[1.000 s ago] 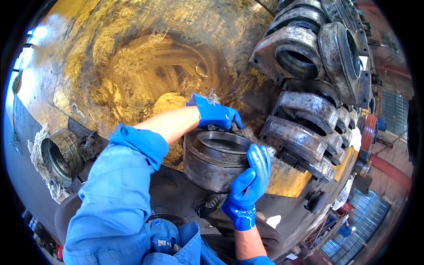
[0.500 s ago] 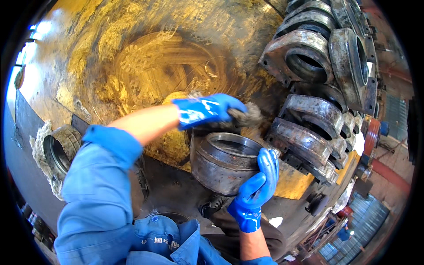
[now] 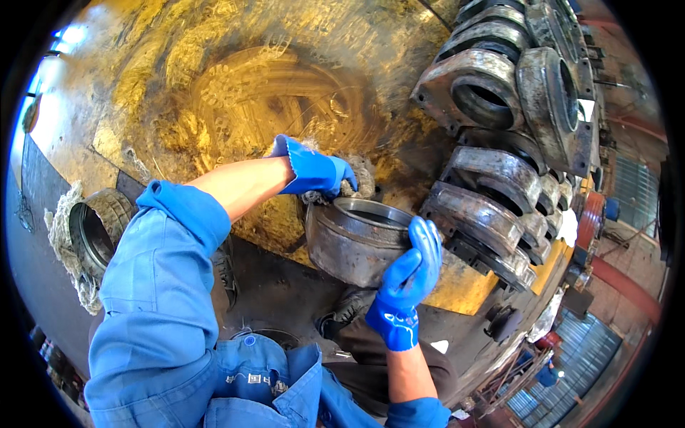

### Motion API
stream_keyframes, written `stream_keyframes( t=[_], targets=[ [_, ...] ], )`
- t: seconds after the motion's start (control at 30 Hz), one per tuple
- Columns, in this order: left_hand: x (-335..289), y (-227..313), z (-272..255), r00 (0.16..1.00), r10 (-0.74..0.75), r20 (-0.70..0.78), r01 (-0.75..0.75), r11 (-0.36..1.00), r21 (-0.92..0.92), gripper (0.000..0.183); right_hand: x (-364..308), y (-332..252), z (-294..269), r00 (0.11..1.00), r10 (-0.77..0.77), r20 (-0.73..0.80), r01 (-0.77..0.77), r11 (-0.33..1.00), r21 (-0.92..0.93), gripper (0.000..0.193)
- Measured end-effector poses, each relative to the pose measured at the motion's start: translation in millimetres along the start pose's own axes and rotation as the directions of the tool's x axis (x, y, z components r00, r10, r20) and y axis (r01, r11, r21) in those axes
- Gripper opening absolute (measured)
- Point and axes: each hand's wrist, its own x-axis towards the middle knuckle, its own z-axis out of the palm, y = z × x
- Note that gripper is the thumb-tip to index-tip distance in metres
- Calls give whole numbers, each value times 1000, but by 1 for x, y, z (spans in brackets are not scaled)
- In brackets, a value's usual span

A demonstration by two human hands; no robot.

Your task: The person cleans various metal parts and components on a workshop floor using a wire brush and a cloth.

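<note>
the left hand [image 3: 317, 171], in a blue glove, is closed round a grey rag [image 3: 364, 180] just past the far rim of a round metal housing [image 3: 357, 250]; whether the rag touches that rim is hard to tell. the right hand [image 3: 405, 274], gloved alike, is not clenched: its fingers are stretched out and laid along the housing's right side, thumb apart. the housing stands opening-up at the near edge of a yellow, grease-smeared worktop [image 3: 278, 93], and its lower part hides that edge, so any overhang cannot be judged. beyond the left hand a wide bare stretch of worktop gives room; to the right, only a narrow gap parts the right fingertips from a row of heavy castings [image 3: 474, 214], with more castings [image 3: 492, 93] crowded behind. on the left, well apart, a metal ring [image 3: 100, 228] lies on its side against pale fluffy waste [image 3: 66, 242], partly covered by the blue sleeve [image 3: 160, 285]. pale characters run across the front of the blue jacket [image 3: 253, 399], small and bent by the lens; a white mark on the right glove's cuff is too smeared to read. the housing's bore is dark inside, the farthest castings are cut off at the top, and a shoe [image 3: 346, 310] below is half hidden in shadow.
</note>
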Motion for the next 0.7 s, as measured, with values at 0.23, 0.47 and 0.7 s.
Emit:
stream_keyframes(
  t=[0.23, 0.47, 0.7],
  targets=[
    [-37, 23, -24, 988, -139, 59, 141, 990, -30, 62, 1, 5, -1, 990, -65, -122, 67, 998, 8, 27],
    [-85, 41, -26, 976, -216, 18, 217, 969, -116, 59, -1, 2, -3, 965, -102, -240, 111, 994, 23, 20],
    [-150, 155, -5, 976, -103, -191, -24, 823, -568, 56, -6, 10, -9, 929, -118, -351, 134, 991, 20, 17]
  ],
)
